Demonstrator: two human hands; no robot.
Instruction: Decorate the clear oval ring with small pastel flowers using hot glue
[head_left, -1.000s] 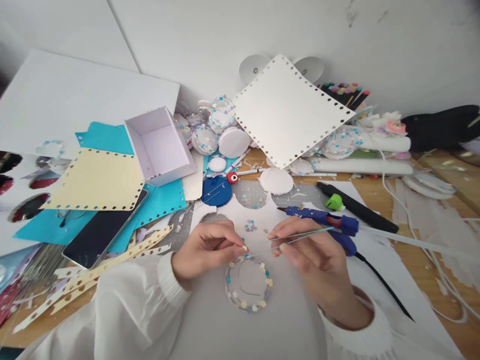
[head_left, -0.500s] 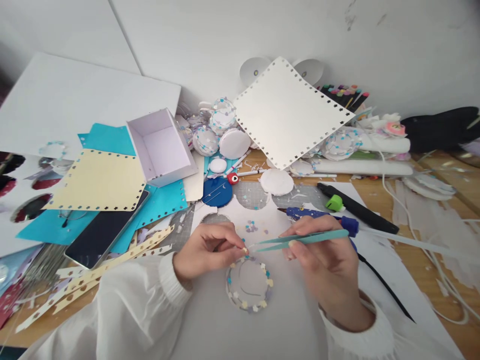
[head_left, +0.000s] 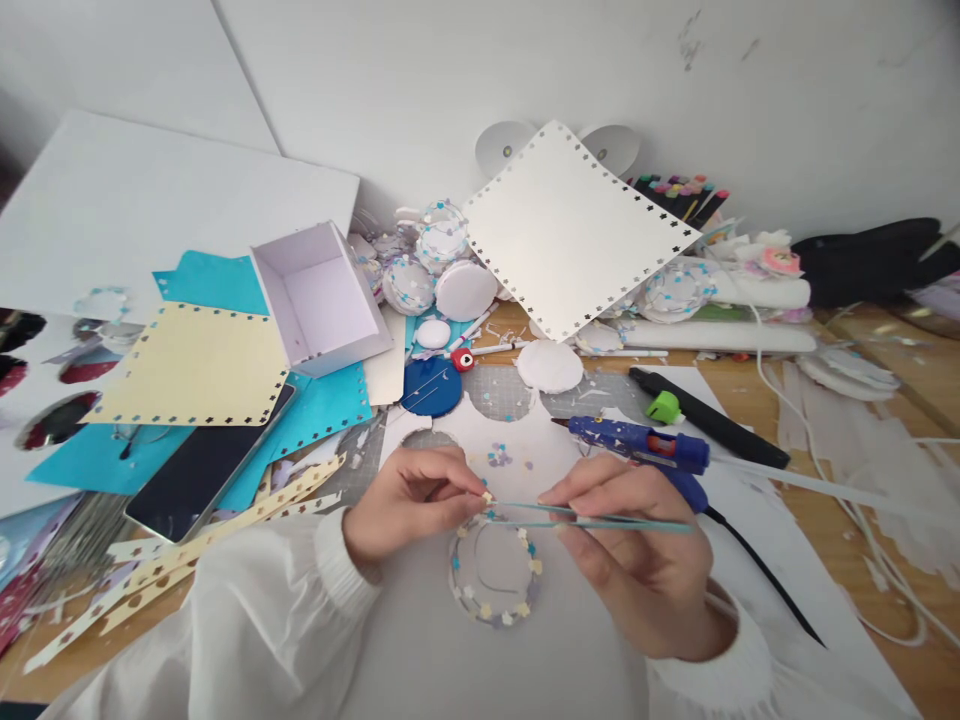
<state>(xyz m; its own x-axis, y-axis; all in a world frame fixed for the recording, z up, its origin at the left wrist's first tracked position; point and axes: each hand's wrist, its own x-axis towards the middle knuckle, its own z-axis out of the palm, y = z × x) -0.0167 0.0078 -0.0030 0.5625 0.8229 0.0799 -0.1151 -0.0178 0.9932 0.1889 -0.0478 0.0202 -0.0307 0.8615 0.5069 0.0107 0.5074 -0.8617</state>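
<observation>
A round paper ring (head_left: pixel 495 572) with small coloured flower cut-outs along its rim lies on white paper in front of me. My left hand (head_left: pixel 412 505) is pinched on the ring's upper left edge, at a tiny pale flower piece. My right hand (head_left: pixel 637 550) grips thin teal tweezers (head_left: pixel 592 520), held level, their tips over the top of the ring close to my left fingertips. A small heap of loose punched flowers (head_left: pixel 499 457) lies just beyond the ring.
A blue glue gun (head_left: pixel 637 448) and a black tool with a green cap (head_left: pixel 705 425) lie right of my hands. Punched paper sheets, an open white box (head_left: pixel 319 295), a dark tablet (head_left: pixel 202 460) and stacked decorated discs (head_left: pixel 442 260) crowd the back and left.
My right hand has turned the tweezers from angled upward to level and lowered their tips onto the top of the ring. My left hand has kept its pinch.
</observation>
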